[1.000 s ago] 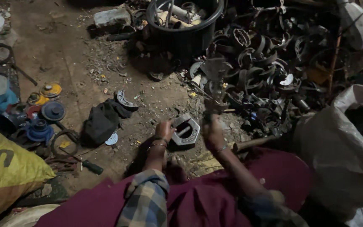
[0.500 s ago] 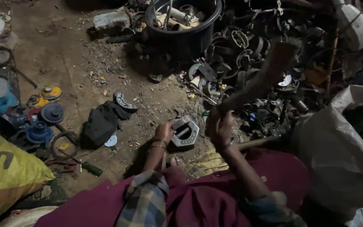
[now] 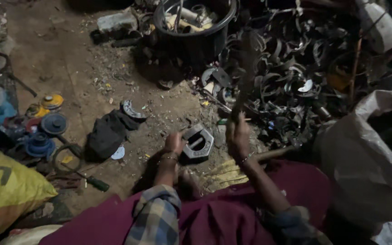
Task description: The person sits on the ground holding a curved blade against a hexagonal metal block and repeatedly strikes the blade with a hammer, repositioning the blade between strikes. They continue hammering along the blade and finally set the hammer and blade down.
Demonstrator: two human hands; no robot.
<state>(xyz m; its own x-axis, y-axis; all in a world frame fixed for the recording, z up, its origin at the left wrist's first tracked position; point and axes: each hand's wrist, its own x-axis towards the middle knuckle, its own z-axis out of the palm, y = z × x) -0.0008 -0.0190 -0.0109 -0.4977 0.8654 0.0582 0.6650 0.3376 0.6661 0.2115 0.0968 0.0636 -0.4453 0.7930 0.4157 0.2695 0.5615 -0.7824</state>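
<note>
My left hand rests on the left edge of a grey hexagonal metal part that lies on the dirt floor. My right hand is shut around the handle of a hammer, which is raised upright and blurred above the part. Both wrists wear bangles, and my plaid sleeves and maroon clothing fill the bottom of the view.
A heap of dark scrap metal rings lies at the right behind a black tub of parts. A white sack stands at right, a yellow sack at left. Blue and yellow discs, a black cloth and a screwdriver lie nearby.
The hammer in my right hand has swung from tilted to the right half a second ago to nearly upright. My left hand has stayed on the hexagonal part.
</note>
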